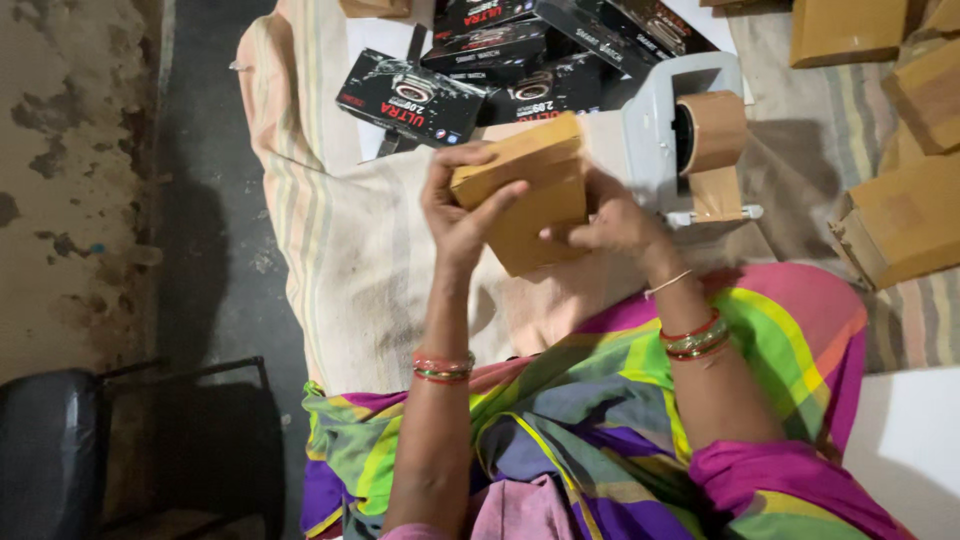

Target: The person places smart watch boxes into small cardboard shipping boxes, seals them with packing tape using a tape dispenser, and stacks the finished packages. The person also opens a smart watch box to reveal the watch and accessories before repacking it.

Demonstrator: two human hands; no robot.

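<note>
- Striped cloth (600,420) over the lap, nearest.
- Left hand (455,215) and right hand (610,220) clamp the brown box (530,195), mid-scene; wrapped, not visibly taped.
- Tape dispenser (690,135) right; black boxes (480,70) far, unwrapped.
- Wrapped boxes (900,210) far right.

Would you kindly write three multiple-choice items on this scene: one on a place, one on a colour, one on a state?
1. Where does the tape dispenser stand?
A. just beyond the right hand
B. on the chair
C. on the person's lap

2. What colour is the box in both hands?
A. black
B. brown
C. white

3. How is that box held?
A. lying flat on the cloth
B. raised between the left hand and the right hand
C. pinned under the dispenser

Answers: 1 A, it sits on the cloth past that hand; 2 B, plain brown cardboard; 3 B, fingers of both hands grip it.
</note>
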